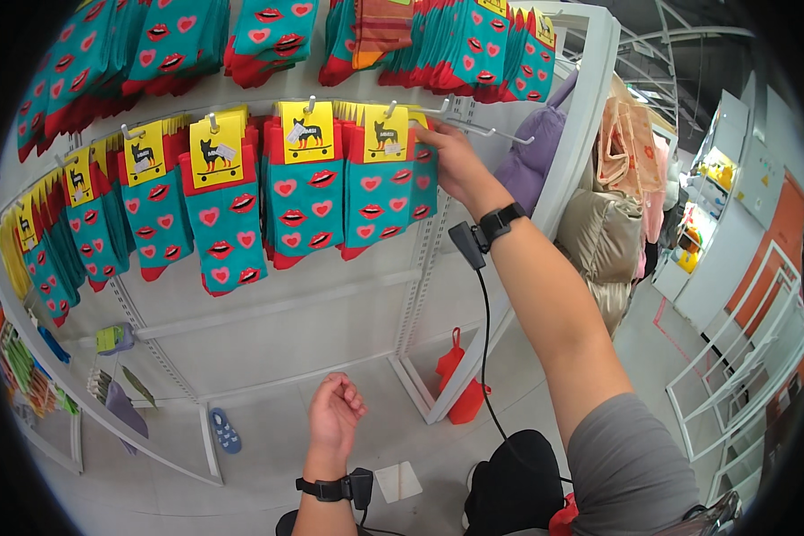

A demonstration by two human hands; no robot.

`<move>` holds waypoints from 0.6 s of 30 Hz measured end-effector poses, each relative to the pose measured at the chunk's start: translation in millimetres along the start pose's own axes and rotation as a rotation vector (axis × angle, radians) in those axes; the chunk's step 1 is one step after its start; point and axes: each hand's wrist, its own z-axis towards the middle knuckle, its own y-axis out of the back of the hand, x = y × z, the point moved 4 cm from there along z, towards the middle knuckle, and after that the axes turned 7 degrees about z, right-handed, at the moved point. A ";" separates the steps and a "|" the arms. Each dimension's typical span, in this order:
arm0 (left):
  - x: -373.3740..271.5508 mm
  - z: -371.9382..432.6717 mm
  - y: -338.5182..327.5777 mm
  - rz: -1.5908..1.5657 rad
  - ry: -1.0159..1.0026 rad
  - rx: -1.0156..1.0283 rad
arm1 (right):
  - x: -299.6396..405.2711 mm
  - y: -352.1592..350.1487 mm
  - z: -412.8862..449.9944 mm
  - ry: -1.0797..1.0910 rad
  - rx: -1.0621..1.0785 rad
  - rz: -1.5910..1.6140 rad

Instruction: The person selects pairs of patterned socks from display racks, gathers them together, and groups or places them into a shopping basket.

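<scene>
My right hand (pixel 452 161) is raised to the rack, its thumb and fingers at the carded top of a teal sock pair (pixel 424 179) at the right end of the middle row. That pair is partly covered by the front pair of teal socks (pixel 377 201), which has red cuffs, hearts and lips under a yellow dog-print card (pixel 385 132). Some of my right fingertips are hidden. My left hand (pixel 337 409) hangs low before the rack, fingers curled in with nothing held. Beside the right hand, bare metal hooks (pixel 489 130) stick out.
More teal socks (pixel 224 221) hang along the row and an upper row (pixel 472 50). A white frame post (pixel 563 154) stands right of my hand, with a purple puffy bag (pixel 532 147) behind. A red bag (pixel 465 395) and blue slipper (pixel 225 431) are low down. A cable (pixel 486 348) trails from my right wristband.
</scene>
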 end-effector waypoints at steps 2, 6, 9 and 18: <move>0.6 0.4 0.5 -0.005 0.008 -0.014 | 7.2 -4.4 -16.2 -0.037 0.074 0.118; 0.5 0.2 -0.8 -0.011 -0.001 -0.001 | 23.0 -8.1 -45.1 -0.039 0.091 0.212; 3.6 1.3 -2.6 -0.021 -0.003 0.018 | 39.7 -10.0 -67.7 0.007 0.067 0.222; 13.2 2.8 -4.5 -0.027 0.010 0.035 | 69.2 -20.2 -76.5 0.078 -0.008 0.227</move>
